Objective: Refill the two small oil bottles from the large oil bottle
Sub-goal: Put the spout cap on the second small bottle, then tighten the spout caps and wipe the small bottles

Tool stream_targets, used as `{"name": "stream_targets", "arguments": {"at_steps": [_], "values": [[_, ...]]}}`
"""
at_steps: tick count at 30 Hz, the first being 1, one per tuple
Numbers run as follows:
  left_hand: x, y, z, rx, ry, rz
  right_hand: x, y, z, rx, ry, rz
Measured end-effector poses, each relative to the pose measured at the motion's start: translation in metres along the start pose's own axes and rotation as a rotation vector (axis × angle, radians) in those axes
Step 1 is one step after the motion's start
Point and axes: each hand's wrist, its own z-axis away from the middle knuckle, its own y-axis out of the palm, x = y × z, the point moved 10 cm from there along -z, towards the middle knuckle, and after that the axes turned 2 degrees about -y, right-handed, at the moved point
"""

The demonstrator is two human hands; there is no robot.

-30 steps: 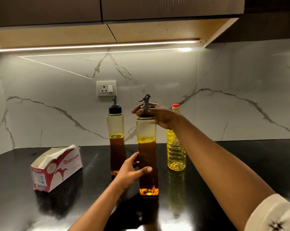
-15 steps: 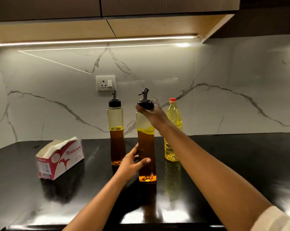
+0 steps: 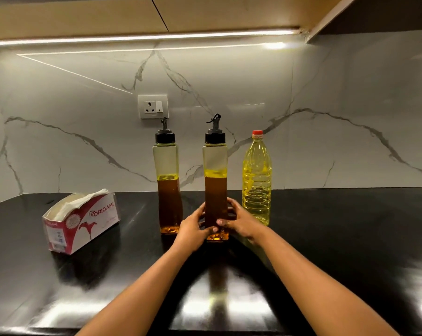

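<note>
Head cam: grips mid small bottle (image 3: 215, 166) low on body w/ L hand (image 3: 193, 230) and R hand (image 3: 242, 223), fingers curled round sides, thumbs across front. Stands upright on black counter (image 3: 350, 226), black spout cap on, approx half full, dark oil w/ yellow layer on top. Beside it on L, slightly further back: 2nd small bottle (image 3: 167, 166), upright, capped, similar fill. On R, behind R hand: big bottle (image 3: 256, 180), yellow oil, red cap on. Far L: tissue box (image 3: 84, 221), open top. Socket (image 3: 153, 106) on marble wall (image 3: 326, 105) behind.
</note>
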Motion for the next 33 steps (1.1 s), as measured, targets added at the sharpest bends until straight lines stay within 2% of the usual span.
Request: {"name": "stream_targets", "arguments": {"at_steps": [4,6,7,9,11,12,16,19,23,26,28,33], "values": [[0.003,-0.008,-0.001,-0.048,-0.066,-0.194,-0.001,-0.006,-0.012,-0.031,0.049,0.117],[-0.004,-0.028,0.012,-0.128,-0.044,-0.347,0.004,-0.015,-0.007,-0.134,0.08,0.326],[-0.012,-0.042,0.022,-0.18,0.007,-0.378,0.014,-0.023,0.001,-0.241,0.063,0.457],[-0.031,-0.076,0.049,-0.282,0.117,-0.362,0.059,-0.029,0.026,-0.467,-0.145,0.644],[-0.043,-0.117,0.077,-0.374,0.194,-0.341,0.11,-0.016,0.055,-0.599,-0.414,0.649],[-0.048,-0.138,0.09,-0.434,0.23,-0.329,0.131,-0.006,0.064,-0.609,-0.507,0.615],[-0.03,-0.24,0.123,-0.751,0.243,-0.309,0.176,0.074,0.052,-0.386,-0.637,0.502],[0.016,-0.301,0.125,-0.879,0.018,-0.39,0.187,0.143,0.023,-0.234,-0.665,0.464],[0.084,-0.33,0.109,-0.756,-0.348,-0.465,0.188,0.21,-0.032,-0.097,-0.616,0.514],[0.128,-0.334,0.101,-0.667,-0.525,-0.429,0.189,0.241,-0.066,-0.024,-0.588,0.573],[0.144,-0.334,0.096,-0.642,-0.551,-0.396,0.192,0.257,-0.083,0.04,-0.583,0.631],[0.141,-0.337,0.097,-0.702,-0.466,-0.454,0.2,0.289,-0.107,0.262,-0.556,0.718]]}}
